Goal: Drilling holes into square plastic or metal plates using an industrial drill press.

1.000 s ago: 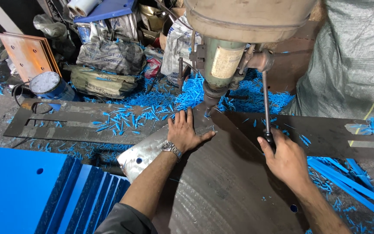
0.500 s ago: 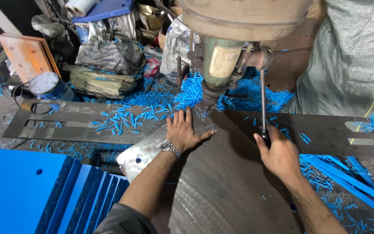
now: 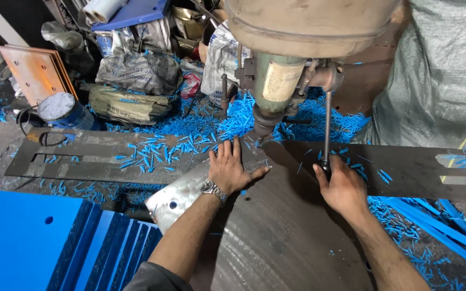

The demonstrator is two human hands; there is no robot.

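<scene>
My left hand [image 3: 232,168], with a wristwatch, lies flat on a shiny metal plate [image 3: 175,197] that rests on the round machine table [image 3: 276,237]. The plate's far end sits under the drill bit [image 3: 258,141] of a big drill press [image 3: 281,64]. My right hand [image 3: 340,185] is closed around the knob end of the press's feed lever [image 3: 327,124], which hangs nearly straight down.
Stacked blue sheets [image 3: 33,242] fill the lower left. Long dark steel templates [image 3: 98,156] lie across the bench among blue plastic scraps [image 3: 200,126]. Sacks [image 3: 130,73], a round can [image 3: 60,108] and an orange plate [image 3: 36,73] crowd the back. A grey tarp [image 3: 449,70] hangs at right.
My right hand has moved slightly up along with the lever end. My left hand stays flat on the plate.
</scene>
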